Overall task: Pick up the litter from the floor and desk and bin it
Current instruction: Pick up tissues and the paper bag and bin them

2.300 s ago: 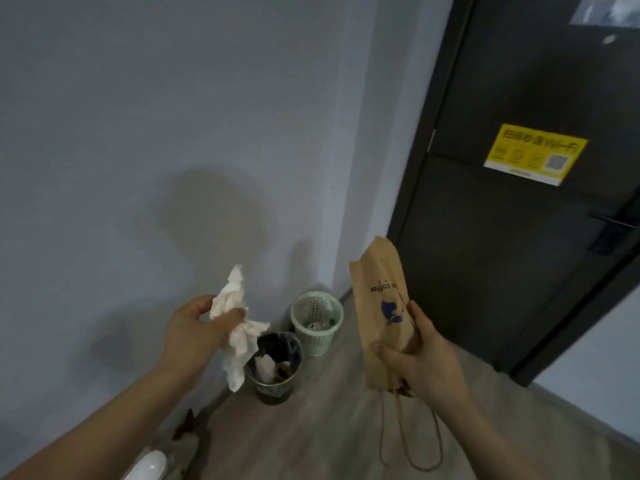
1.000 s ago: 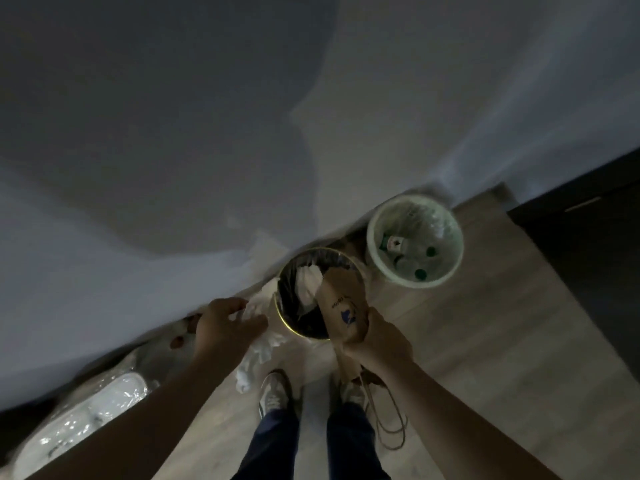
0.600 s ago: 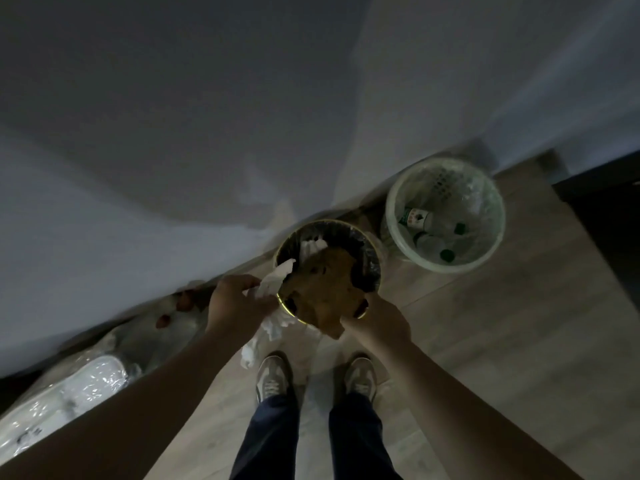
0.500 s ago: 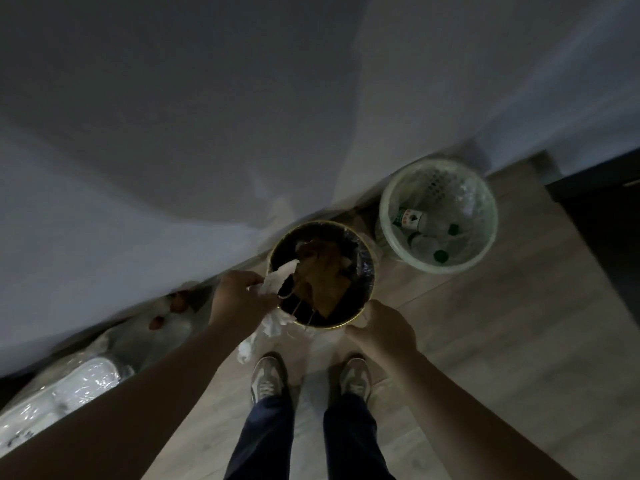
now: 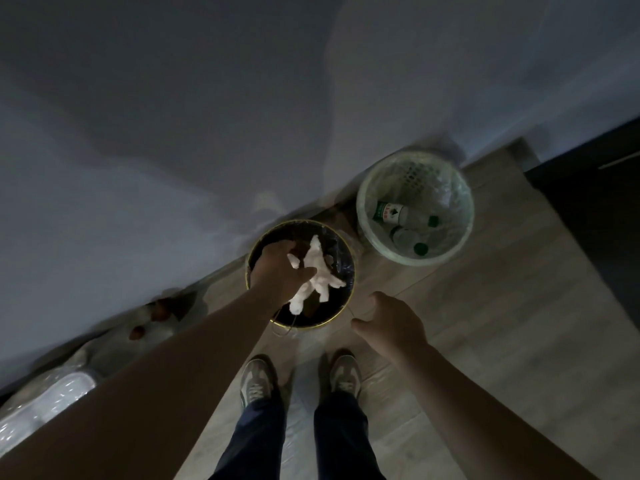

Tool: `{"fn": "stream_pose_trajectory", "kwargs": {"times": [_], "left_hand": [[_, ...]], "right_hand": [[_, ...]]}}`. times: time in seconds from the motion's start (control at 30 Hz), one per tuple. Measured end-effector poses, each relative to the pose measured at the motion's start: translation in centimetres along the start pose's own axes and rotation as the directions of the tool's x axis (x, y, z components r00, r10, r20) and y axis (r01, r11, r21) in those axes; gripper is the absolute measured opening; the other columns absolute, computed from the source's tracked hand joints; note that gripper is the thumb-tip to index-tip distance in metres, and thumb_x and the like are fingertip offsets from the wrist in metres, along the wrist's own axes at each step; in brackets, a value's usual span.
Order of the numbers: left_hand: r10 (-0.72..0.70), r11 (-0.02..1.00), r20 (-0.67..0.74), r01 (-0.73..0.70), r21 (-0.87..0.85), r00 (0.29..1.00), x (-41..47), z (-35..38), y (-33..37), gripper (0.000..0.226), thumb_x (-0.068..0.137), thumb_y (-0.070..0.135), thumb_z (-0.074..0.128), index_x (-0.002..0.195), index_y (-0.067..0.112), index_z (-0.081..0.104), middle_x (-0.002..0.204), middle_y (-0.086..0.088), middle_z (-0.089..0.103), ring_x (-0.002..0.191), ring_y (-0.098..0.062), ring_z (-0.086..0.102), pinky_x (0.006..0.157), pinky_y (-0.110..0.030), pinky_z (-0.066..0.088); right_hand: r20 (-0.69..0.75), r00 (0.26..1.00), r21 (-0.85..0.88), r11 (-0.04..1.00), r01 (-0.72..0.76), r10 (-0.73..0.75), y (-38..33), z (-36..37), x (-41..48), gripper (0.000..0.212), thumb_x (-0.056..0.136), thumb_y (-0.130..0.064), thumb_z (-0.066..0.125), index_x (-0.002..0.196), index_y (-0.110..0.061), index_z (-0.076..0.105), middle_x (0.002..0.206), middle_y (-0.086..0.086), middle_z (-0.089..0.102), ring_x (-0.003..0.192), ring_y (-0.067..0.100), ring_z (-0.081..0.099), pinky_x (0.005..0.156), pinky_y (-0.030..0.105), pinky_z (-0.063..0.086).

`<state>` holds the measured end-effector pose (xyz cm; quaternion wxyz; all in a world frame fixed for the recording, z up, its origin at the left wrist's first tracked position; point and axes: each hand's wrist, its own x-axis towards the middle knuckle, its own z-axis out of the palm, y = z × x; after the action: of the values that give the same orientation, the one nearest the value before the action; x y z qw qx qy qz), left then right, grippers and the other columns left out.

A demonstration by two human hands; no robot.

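Observation:
A round bin with a black liner and a gold rim [image 5: 343, 308] stands on the floor against the wall, just ahead of my shoes. My left hand [image 5: 277, 270] hangs over its mouth, pinching a crumpled white tissue [image 5: 317, 271] that dangles into the opening. My right hand [image 5: 389, 322] hovers to the right of the bin's near rim, fingers loosely curled, holding nothing. A thin loop of the paper bag's string handle [image 5: 281, 329] sticks out over the near rim; the bag itself is hidden under my hand and the tissue.
A pale green mesh bin [image 5: 464, 216] with several plastic bottles stands to the right, by the wall. A clear plastic bag of items [image 5: 52, 400] lies at lower left along the wall. A dark door [image 5: 595, 209] is at far right. Wooden floor lies around my feet.
The brown paper bag left my right hand and dropped into the black bin; that hand drew back. My left hand moved from beside the bin to over its mouth with the tissue.

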<state>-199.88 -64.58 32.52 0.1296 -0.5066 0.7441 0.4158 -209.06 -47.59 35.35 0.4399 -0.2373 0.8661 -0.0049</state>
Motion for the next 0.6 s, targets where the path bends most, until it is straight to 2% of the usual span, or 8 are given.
{"fn": "stream_pose_trajectory", "kwargs": {"times": [0.07,0.17,0.23,0.33,0.5,0.6], "left_hand": [[-0.004,0.999,0.015,0.003,0.046,1.0,-0.1,0.3,0.4,0.049,0.079,0.029,0.072,0.124,0.013,0.059,0.111,-0.005,0.066,0.1,-0.025,0.063,0.08,-0.032,0.049],[0.025,0.961,0.114,-0.055,0.272,0.993,-0.7,-0.3,0.5,0.028,0.086,0.021,0.064,0.112,0.012,0.063,0.109,-0.007,0.065,0.099,-0.026,0.062,0.08,-0.033,0.052],[0.081,0.888,0.201,-0.162,0.431,0.976,-1.5,-1.1,0.3,0.03,0.087,0.023,0.062,0.115,0.014,0.061,0.114,-0.006,0.063,0.102,-0.024,0.061,0.081,-0.03,0.051],[0.141,0.767,0.301,-0.296,0.569,0.943,-2.9,-2.7,0.1,0.042,0.086,0.026,0.063,0.125,0.013,0.055,0.121,-0.006,0.059,0.106,-0.024,0.061,0.089,-0.034,0.052],[0.207,0.64,0.342,-0.391,0.661,0.917,-6.0,-7.0,0.9,0.05,0.088,0.028,0.059,0.135,0.018,0.045,0.126,-0.006,0.054,0.111,-0.024,0.058,0.094,-0.035,0.049],[0.223,0.645,0.338,-0.398,0.652,0.914,-8.7,-10.9,1.8,0.045,0.088,0.033,0.059,0.129,0.017,0.05,0.126,-0.007,0.052,0.113,-0.025,0.055,0.095,-0.035,0.046]], "right_hand": [[-0.004,1.0,0.002,1.0,-0.006,0.006,0.1,-0.2,-0.1,0.053,0.086,-0.042,0.059,0.131,-0.015,0.048,0.127,0.003,0.057,0.119,0.02,0.053,0.091,0.032,0.045],[-0.022,1.0,-0.011,1.0,-0.009,0.009,0.2,-0.7,-0.4,0.052,0.086,-0.042,0.059,0.13,-0.016,0.048,0.127,0.002,0.057,0.119,0.02,0.053,0.09,0.032,0.044],[-0.026,1.0,-0.029,1.0,-0.004,0.003,0.1,-1.1,-0.8,0.053,0.087,-0.042,0.059,0.132,-0.016,0.046,0.129,0.003,0.056,0.119,0.02,0.052,0.09,0.032,0.045],[-0.032,0.999,-0.077,0.997,0.009,-0.012,-0.3,-1.8,-1.8,0.054,0.088,-0.042,0.059,0.134,-0.016,0.044,0.129,0.003,0.055,0.12,0.021,0.053,0.091,0.033,0.046],[-0.044,0.999,-0.121,0.992,0.022,-0.028,-2.2,-3.9,-5.3,0.056,0.089,-0.041,0.059,0.136,-0.016,0.042,0.13,0.004,0.053,0.122,0.021,0.051,0.091,0.031,0.043],[-0.073,0.996,-0.134,0.99,0.038,-0.049,-3.8,-6.0,-8.8,0.056,0.088,-0.04,0.059,0.136,-0.016,0.042,0.13,0.004,0.054,0.121,0.02,0.051,0.09,0.03,0.043]]}}
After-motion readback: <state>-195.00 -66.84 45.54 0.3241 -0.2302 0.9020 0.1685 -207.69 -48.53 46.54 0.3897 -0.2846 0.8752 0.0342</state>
